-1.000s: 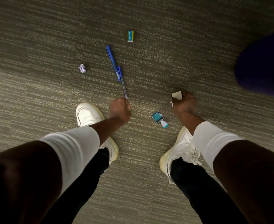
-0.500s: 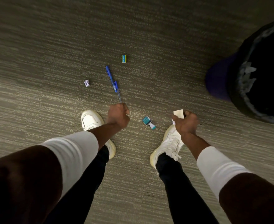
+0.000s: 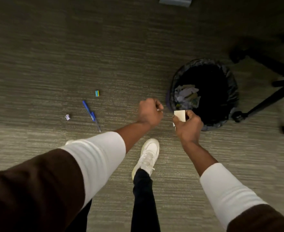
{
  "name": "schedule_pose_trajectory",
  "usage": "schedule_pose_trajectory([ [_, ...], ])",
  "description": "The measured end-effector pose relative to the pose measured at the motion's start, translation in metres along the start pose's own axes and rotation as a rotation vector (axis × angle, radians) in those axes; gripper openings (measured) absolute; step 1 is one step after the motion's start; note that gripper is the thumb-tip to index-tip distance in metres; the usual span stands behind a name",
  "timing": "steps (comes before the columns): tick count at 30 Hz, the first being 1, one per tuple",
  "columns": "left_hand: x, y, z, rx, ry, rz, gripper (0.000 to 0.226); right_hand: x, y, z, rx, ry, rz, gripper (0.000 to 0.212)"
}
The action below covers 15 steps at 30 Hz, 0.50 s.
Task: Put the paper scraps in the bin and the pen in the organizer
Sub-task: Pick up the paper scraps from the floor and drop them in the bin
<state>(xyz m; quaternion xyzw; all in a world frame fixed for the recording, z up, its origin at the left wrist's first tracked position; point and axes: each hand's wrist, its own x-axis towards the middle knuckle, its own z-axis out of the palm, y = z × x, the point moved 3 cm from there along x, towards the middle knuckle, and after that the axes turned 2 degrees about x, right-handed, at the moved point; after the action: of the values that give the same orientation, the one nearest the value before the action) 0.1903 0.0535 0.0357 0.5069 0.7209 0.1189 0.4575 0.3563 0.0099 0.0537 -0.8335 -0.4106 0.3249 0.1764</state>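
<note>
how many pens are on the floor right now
2. The pens lie end to end on the carpet, left of the left hand: a blue one farther from the person, and a second overlapping its near end. More could be hidden behind the arms.

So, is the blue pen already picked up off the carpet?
No, the blue pen lies on the carpet, left of both hands, and neither hand touches it.

Bin [image 3: 232, 104] mouth open, unobstructed from above; chair base [image 3: 272, 97] crowds its right side.
</note>
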Motion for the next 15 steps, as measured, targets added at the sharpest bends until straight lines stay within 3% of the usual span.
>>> schedule_pose_trajectory([
  [7,0.032,0.098,0.052,-0.186,-0.067,0.026,0.017,0.068,0.015,-0.049,0.042,0.143,0.136,0.033],
  [11,0.034,0.105,0.074,-0.235,-0.094,0.04,0.027,0.087,0.027,-0.057,-0.003,0.164,0.188,0.035],
  [15,0.024,0.092,0.078,-0.301,-0.17,0.11,0.041,0.085,0.038,-0.056,-0.092,0.123,0.144,0.021],
])
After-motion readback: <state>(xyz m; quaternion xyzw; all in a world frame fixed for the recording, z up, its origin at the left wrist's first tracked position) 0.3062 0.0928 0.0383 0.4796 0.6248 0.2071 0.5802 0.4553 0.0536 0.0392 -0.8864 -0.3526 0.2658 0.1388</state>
